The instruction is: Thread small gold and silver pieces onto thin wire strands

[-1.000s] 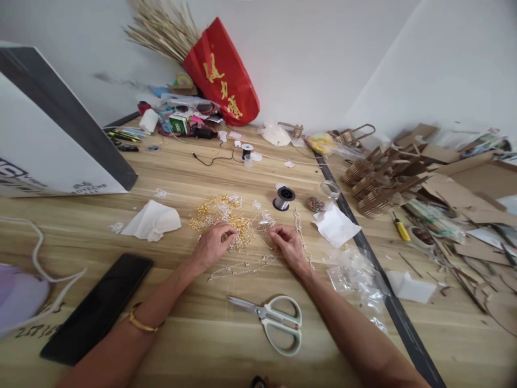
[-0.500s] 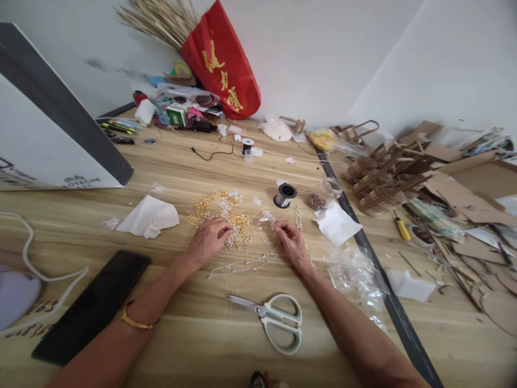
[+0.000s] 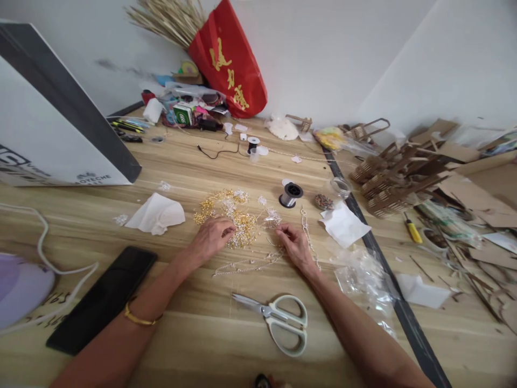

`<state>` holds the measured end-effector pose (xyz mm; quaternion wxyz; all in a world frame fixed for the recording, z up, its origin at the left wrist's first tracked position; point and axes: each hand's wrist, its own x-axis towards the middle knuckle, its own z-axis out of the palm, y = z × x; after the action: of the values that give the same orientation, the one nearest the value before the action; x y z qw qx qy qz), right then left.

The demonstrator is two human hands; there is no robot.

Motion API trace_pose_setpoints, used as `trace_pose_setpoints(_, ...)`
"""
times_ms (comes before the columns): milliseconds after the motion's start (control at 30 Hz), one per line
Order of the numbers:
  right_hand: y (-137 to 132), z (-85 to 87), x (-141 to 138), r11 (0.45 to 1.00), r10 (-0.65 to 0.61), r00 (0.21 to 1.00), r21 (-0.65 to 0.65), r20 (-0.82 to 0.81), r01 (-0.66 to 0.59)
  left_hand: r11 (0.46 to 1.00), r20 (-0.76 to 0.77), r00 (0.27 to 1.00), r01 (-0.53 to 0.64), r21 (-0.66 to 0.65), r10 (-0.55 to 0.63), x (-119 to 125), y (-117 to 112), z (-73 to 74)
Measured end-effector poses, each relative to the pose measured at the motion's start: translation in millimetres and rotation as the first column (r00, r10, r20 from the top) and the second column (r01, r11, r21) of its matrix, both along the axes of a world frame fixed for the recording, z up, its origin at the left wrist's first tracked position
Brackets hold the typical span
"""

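My left hand [image 3: 212, 237] rests at the near left side of a pile of small gold and silver beads [image 3: 243, 229]. Its thumb and fingers are curled together, and whatever lies between them is too small to make out. To the right, my right hand [image 3: 294, 245] is closed in a pinch beside a cluster of thin silver pieces [image 3: 272, 216]; its fingertips hide what they grip. A silver chain [image 3: 246, 265] lies on the table between and below the hands, and another chain length [image 3: 306, 229] runs beside my right hand. Light-handled scissors [image 3: 278, 320] lie nearer me, blades pointing left.
A spool of wire [image 3: 291, 194] stands beyond my right hand. White paper [image 3: 345, 225] and clear plastic bags [image 3: 365, 277] lie right, small woven baskets [image 3: 388, 183] farther off. A black phone-like slab [image 3: 105, 296] and crumpled tissue [image 3: 156, 214] are left.
The whole view has shifted slightly, so objects sit a little farther right in the picture. Both hands keep nearly the same pose and place beside the beads.
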<state>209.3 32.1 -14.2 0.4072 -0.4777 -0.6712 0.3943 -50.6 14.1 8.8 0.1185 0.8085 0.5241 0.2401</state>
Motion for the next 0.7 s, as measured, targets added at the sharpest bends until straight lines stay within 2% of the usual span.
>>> trace_pose_setpoints(333, -0.7, -2.0, -0.8, 1.000, -0.006, 1.000, 0.013, 0.025, 0.006, 0.999, -0.139, 0.990, 0.011, 0.051, -0.004, 2.2, -4.1, 1.1)
trace_pose_setpoints(700, -3.2, 5.3, -3.3, 1.000, 0.012, 0.999, 0.027, 0.046, -0.013, 0.994, -0.064, 0.997, 0.051, 0.095, -0.045, 5.6, -1.6, -12.2)
